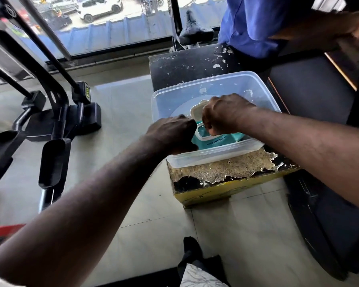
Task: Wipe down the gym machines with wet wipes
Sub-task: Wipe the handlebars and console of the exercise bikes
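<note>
While both forearms reach in from the lower edge of the frame, the left hand [172, 132] sits curled at the left end of the teal wet-wipe pack [222, 140]. Its fingers are hidden, so I cannot tell whether it grips the pack or only steadies it. The right hand [226, 113] is bunched, fingertips dipping at the pack's opening beside the raised flip lid [196, 111]; no wipe shows, so I cannot tell whether it pinches one. The pack lies inside a clear plastic tub [216, 156] on a worn, peeling desk [226, 170] at centre frame. The step in hand looks like drawing a wipe, before any cleaning. The next move calls for pulling one sheet free while the pack is held down, then carrying it to the black gym machine [56, 112] at left, untouched so far. Beyond, a saddle [195, 27] stands at the window.
</note>
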